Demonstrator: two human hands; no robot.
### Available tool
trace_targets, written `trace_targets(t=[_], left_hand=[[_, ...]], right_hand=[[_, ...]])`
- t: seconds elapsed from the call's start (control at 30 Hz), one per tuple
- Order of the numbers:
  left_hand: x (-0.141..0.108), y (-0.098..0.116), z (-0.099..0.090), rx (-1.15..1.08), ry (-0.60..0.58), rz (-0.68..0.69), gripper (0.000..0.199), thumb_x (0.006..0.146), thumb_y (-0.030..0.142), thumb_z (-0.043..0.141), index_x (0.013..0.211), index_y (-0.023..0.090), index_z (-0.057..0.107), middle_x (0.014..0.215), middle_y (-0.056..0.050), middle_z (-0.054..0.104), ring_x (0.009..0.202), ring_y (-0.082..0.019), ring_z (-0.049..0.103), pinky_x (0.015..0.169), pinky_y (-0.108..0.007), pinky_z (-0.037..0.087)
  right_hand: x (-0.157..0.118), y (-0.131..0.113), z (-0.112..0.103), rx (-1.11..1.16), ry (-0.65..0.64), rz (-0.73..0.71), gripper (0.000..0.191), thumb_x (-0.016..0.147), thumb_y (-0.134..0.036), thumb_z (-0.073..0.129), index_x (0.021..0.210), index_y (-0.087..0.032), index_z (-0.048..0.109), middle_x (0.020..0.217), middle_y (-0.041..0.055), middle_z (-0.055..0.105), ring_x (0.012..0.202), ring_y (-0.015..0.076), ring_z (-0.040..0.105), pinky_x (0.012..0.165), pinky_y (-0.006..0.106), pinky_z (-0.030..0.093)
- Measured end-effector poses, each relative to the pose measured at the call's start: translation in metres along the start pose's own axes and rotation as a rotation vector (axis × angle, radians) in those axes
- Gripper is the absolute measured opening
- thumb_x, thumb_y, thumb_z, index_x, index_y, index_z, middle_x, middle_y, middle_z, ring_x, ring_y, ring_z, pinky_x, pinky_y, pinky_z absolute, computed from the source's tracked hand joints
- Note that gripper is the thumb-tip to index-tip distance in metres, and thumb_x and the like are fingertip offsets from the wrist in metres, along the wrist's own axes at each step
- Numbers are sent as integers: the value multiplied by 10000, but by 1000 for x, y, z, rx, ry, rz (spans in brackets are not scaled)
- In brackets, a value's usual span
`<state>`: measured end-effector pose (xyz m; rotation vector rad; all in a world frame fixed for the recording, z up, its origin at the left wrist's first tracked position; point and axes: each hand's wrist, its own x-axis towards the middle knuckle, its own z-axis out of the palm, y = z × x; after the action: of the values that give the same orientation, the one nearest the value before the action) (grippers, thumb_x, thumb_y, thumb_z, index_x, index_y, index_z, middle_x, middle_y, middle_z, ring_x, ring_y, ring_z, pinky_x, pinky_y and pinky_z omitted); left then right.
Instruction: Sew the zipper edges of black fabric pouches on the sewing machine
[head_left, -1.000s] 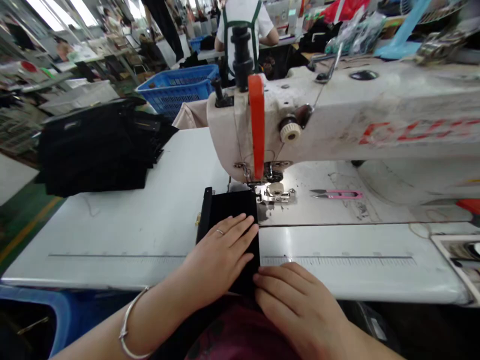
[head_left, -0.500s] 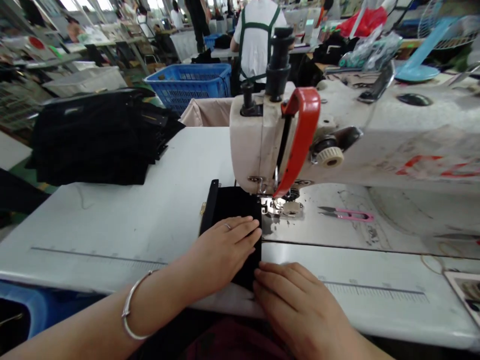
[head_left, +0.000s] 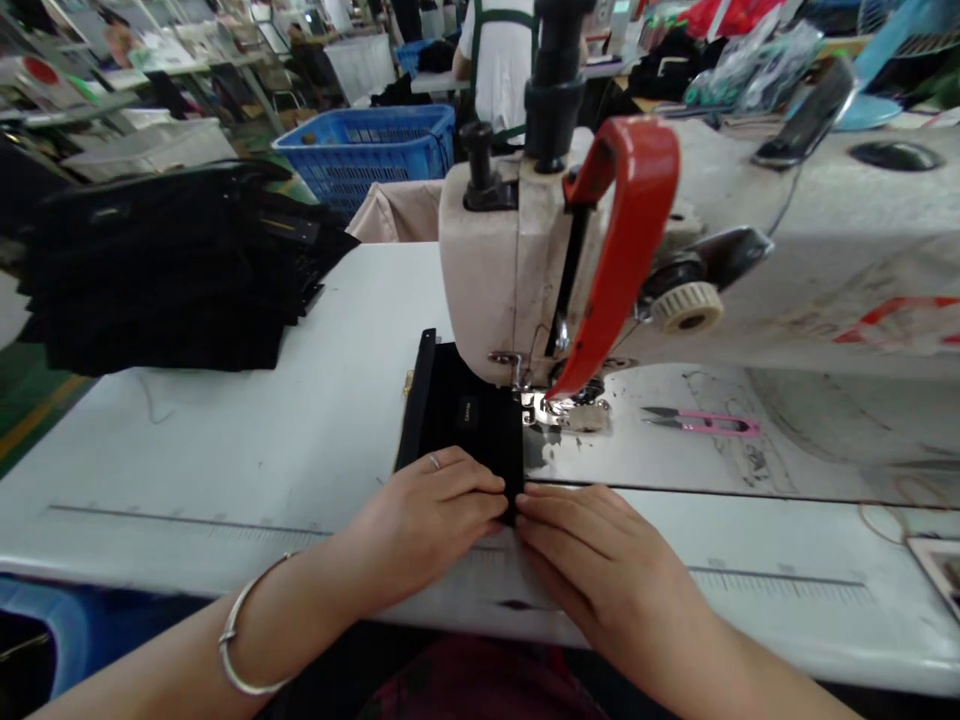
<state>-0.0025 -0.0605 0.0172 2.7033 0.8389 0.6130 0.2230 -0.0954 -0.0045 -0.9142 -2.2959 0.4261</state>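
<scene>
A black fabric piece (head_left: 442,400) with a small label (head_left: 469,413) lies flat on the sewing table, its right edge under the presser foot (head_left: 534,408) of the sewing machine (head_left: 480,270). A stiff dark strip with a bit of gold-coloured metal runs along its left side. My left hand (head_left: 435,515), wearing a ring and a bangle, rests on the near part of the fabric with fingers stretched out. At the near right corner, the fingers of my right hand (head_left: 600,550) are pressed together on the fabric's edge; its thumb is hidden.
Pink thread snips (head_left: 705,422) lie right of the presser foot. A red guard (head_left: 630,240) curves down in front of the machine head. A stack of black fabric pieces (head_left: 157,270) sits at the table's left, with a blue crate (head_left: 367,150) behind. A person in white (head_left: 504,70) is beyond the machine.
The fabric has fed away from me under the presser foot, its near edge now farther forward. My left hand has slid back, uncovering the label. My right hand has moved forward along the edge.
</scene>
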Motion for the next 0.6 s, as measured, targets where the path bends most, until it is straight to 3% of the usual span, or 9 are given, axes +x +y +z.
trace_targets(t=[0.13, 0.33, 0.5, 0.6], left_hand=[[1, -3, -1, -33, 30, -27, 148, 948, 139, 534, 1017, 152, 665, 1008, -47, 692, 928, -144, 622, 829, -289, 555], [0, 0, -1, 43, -36, -21, 228, 920, 83, 510, 1116, 117, 622, 1078, -82, 665, 1012, -184, 600, 916, -347, 532], [-2, 0, 4, 66, 114, 37, 134, 941, 130, 541, 1044, 144, 625, 997, -45, 680, 926, -143, 616, 835, -302, 558], [-5, -3, 7, 69, 58, 91, 179, 951, 118, 516, 1098, 126, 619, 1074, -67, 669, 995, -153, 607, 898, -319, 549]], right_hand=[[-3, 1, 2, 11, 18, 25, 195, 908, -113, 561, 1076, -149, 654, 1114, 60, 681, 1066, 184, 609, 951, 363, 500], [-1, -2, 1, 8, -46, 42, 191, 930, -153, 543, 1088, -170, 649, 1082, 69, 667, 1044, 199, 597, 917, 383, 500], [0, -3, 0, -4, -63, 45, 202, 926, -152, 540, 1093, -173, 652, 1070, 78, 657, 1025, 213, 586, 888, 386, 497], [1, -2, 0, -16, -62, 37, 195, 921, -146, 538, 1072, -167, 659, 1042, 83, 659, 1012, 213, 592, 879, 382, 498]])
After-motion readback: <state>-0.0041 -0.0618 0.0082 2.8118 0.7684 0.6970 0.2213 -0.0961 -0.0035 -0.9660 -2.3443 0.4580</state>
